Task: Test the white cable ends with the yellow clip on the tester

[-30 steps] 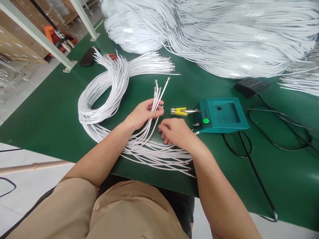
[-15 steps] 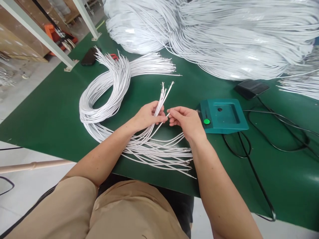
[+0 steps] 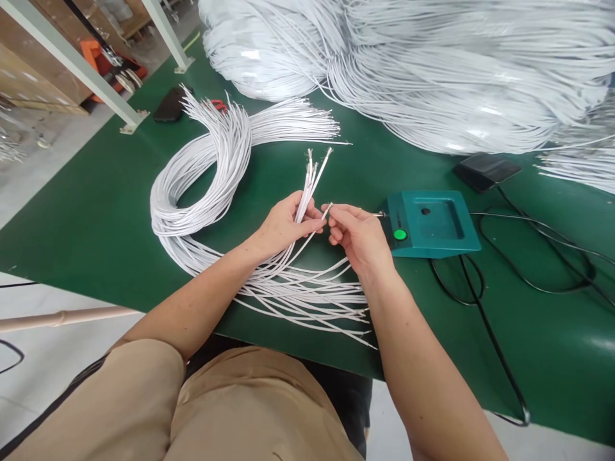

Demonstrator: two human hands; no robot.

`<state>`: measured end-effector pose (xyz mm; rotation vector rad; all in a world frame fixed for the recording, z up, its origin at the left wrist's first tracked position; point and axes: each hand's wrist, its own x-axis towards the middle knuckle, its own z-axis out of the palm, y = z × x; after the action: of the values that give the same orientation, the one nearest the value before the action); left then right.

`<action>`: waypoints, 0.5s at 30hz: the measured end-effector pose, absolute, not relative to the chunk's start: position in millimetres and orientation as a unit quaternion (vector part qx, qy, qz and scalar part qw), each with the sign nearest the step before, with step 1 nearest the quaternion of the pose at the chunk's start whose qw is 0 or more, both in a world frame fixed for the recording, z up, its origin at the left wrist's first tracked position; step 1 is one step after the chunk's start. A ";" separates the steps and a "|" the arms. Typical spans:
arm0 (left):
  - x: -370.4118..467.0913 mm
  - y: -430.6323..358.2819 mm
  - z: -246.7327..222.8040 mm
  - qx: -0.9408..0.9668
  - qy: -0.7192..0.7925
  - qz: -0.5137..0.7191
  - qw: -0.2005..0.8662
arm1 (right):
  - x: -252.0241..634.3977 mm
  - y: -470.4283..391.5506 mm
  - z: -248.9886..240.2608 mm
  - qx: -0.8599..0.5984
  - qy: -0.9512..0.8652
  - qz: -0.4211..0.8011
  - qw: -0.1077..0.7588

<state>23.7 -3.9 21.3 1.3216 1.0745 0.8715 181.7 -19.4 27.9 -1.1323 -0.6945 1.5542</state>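
My left hand (image 3: 281, 224) is closed around several white wires (image 3: 312, 184), whose frayed ends point up and away from me. One more wire (image 3: 327, 212) slants up from the left thumb and fingertips. My right hand (image 3: 360, 234) pinches that wire near its tip, its fingers almost meeting the left ones. Below both hands, loose wire ends (image 3: 312, 298) fan out to the right, partly behind my right wrist. They run from a thick coil of white wires (image 3: 166, 198) lying to the left.
Just right of my right hand sits a teal device (image 3: 393, 246) with a green button (image 3: 400, 235) and a metal tip. Black cables (image 3: 500, 352) trail beside it. A huge heap of white wires (image 3: 456, 70) fills the back. A black object (image 3: 169, 105) lies near the post (image 3: 103, 89).
The right fingers have shifted slightly right along the single wire, and its tip now shows between them. The bunch in my left hand has moved slightly left and away from me.
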 end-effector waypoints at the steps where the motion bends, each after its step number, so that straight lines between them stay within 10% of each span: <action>1: 23.5 -4.1 21.4 0.564 0.461 0.374 0.574 | 181.6 -19.7 28.1 -0.473 -0.292 0.647 0.522; 15: 21.2 -1.9 14.5 0.572 0.467 0.385 0.554 | 180.8 -22.6 31.3 -0.482 -0.316 0.636 0.513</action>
<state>21.2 -1.9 14.5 1.3511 1.1036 0.9104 180.8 -22.6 31.3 -1.1589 -0.7603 1.5303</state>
